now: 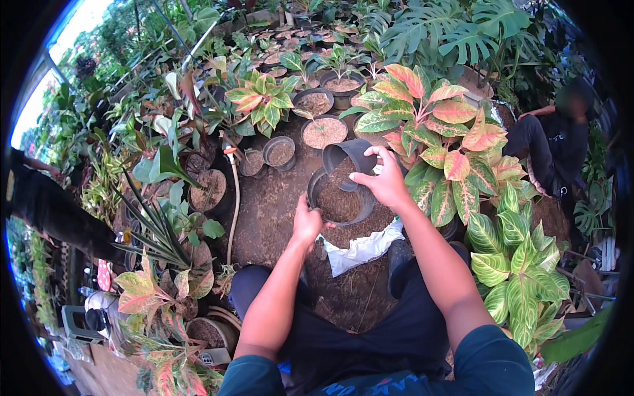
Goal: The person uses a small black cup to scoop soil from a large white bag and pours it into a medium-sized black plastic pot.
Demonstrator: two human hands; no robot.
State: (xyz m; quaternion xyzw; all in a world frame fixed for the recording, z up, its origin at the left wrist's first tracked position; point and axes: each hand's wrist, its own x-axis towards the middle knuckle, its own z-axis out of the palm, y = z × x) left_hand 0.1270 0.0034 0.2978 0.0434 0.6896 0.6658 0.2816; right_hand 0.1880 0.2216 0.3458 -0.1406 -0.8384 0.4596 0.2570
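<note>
My left hand [309, 221] grips the left rim of a larger black plastic plant pot [364, 210], which has brown potting mix [338, 199] inside. In my right hand [384, 174] is a smaller black plastic pot [352, 151], tilted over the larger one, its mouth towards the lower left. Brown mix shows at the smaller pot's mouth; whether it is flowing out cannot be told. Below the pots, a white plastic sack [364, 251] lies on the ground between my legs, with more brown mix at its opening.
Potted aglaonemas with pink and green leaves [453, 166] stand close on the right. Small filled pots [279, 152] and a hose with an orange valve [235, 198] are ahead and left. One person [550, 143] sits at the right; another person's dark-clothed leg [64, 213] is at far left.
</note>
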